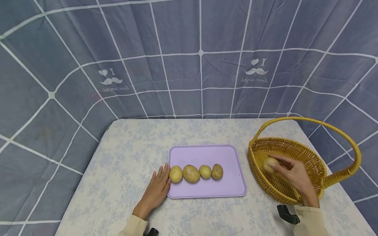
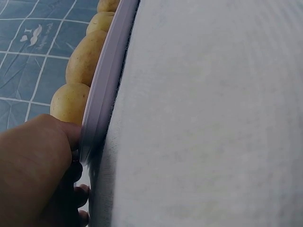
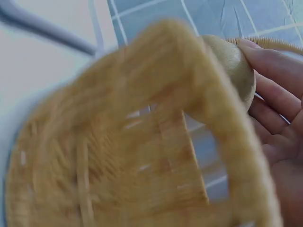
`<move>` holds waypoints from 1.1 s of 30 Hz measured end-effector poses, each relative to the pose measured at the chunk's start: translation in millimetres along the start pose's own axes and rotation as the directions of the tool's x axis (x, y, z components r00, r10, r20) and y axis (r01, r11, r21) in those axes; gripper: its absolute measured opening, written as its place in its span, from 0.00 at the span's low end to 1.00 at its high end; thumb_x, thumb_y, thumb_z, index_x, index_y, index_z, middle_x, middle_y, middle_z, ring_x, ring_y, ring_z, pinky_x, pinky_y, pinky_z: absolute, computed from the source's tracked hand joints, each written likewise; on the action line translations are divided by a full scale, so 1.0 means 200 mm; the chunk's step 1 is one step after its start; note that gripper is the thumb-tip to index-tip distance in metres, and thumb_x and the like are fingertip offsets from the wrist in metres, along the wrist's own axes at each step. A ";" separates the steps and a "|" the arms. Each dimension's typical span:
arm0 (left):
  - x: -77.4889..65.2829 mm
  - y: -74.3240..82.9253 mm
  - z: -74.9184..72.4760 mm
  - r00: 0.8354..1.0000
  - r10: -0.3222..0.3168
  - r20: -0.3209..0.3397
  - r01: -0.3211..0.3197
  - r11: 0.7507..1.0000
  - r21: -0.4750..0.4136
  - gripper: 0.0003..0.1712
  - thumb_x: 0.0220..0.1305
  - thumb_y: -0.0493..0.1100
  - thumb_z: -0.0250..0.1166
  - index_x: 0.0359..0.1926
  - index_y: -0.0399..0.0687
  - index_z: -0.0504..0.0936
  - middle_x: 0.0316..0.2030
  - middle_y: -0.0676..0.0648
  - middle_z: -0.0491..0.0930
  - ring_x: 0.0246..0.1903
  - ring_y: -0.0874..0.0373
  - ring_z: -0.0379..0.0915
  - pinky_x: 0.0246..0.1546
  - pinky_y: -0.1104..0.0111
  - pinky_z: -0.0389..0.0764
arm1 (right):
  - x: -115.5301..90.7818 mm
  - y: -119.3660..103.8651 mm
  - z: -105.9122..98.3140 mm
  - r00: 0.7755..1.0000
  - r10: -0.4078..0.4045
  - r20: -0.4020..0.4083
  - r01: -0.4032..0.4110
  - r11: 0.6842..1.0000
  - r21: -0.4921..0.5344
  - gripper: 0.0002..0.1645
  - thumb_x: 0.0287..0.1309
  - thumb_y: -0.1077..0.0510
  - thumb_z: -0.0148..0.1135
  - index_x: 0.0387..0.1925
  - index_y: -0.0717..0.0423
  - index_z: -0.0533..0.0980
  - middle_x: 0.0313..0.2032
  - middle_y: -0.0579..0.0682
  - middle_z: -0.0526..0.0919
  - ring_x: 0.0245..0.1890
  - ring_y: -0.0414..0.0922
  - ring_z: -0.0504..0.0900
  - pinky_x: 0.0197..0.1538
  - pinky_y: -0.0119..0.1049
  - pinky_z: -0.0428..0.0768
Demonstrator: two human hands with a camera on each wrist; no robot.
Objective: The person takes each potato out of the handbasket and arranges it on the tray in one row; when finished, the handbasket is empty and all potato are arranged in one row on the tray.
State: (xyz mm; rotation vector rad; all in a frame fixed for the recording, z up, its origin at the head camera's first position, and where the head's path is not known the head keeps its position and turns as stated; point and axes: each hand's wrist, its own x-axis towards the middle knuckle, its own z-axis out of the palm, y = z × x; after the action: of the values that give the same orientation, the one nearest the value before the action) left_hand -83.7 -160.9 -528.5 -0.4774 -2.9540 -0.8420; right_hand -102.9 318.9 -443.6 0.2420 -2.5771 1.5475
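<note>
My right hand (image 1: 294,173) grips a potato (image 1: 269,165) over the yellow wicker basket (image 1: 301,146) on the right. In the right wrist view the same potato (image 3: 232,66) shows between thumb and fingers, partly behind the blurred basket rim (image 3: 227,104). Flat beside the left edge of the lilac tray (image 1: 206,190) lies my left hand (image 1: 156,188), its fingers straight and touching the edge. On the tray sit a row of potatoes: a round one (image 1: 176,174), a larger oval one (image 1: 191,173), a small one (image 1: 205,171) and a browner one (image 1: 217,171).
A pale floral cloth (image 1: 130,147) covers the table. The basket's tall handle (image 1: 333,126) arches above it and leans to the right. Behind and at the sides hangs a blue-grey checked curtain (image 1: 183,72).
</note>
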 end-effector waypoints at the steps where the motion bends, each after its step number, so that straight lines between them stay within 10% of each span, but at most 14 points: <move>1: 0.00 0.00 0.00 1.000 -0.001 0.003 0.001 1.000 0.000 0.32 0.74 0.43 0.48 0.73 0.35 0.52 0.73 0.41 0.49 0.72 0.41 0.43 0.70 0.43 0.42 | 0.01 -0.01 0.02 1.000 -0.011 -0.003 0.011 1.000 0.025 0.22 0.60 0.64 0.64 0.55 0.68 0.75 0.43 0.28 0.82 0.41 0.28 0.82 0.38 0.22 0.80; 16: 0.00 0.00 0.00 1.000 -0.009 0.009 0.009 1.000 -0.001 0.32 0.74 0.43 0.48 0.73 0.35 0.52 0.73 0.42 0.48 0.73 0.41 0.42 0.70 0.44 0.42 | 0.16 -0.10 0.43 0.986 -0.123 0.116 0.088 0.960 0.267 0.21 0.57 0.67 0.64 0.53 0.72 0.75 0.53 0.69 0.77 0.45 0.32 0.82 0.44 0.26 0.81; 33: 0.00 0.01 0.00 1.000 -0.008 0.008 0.008 1.000 0.000 0.32 0.74 0.43 0.48 0.73 0.35 0.51 0.74 0.42 0.48 0.73 0.42 0.41 0.70 0.44 0.40 | 0.18 0.01 0.63 0.984 -0.006 0.176 -0.015 0.993 0.120 0.21 0.56 0.66 0.65 0.52 0.71 0.77 0.50 0.67 0.80 0.44 0.40 0.83 0.42 0.23 0.80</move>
State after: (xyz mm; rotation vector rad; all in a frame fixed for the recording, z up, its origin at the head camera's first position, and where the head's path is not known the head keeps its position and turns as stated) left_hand -83.5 -160.0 -527.9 -0.4711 -2.9651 -0.8430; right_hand -141.0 206.4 -497.0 0.4027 -2.6159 1.7610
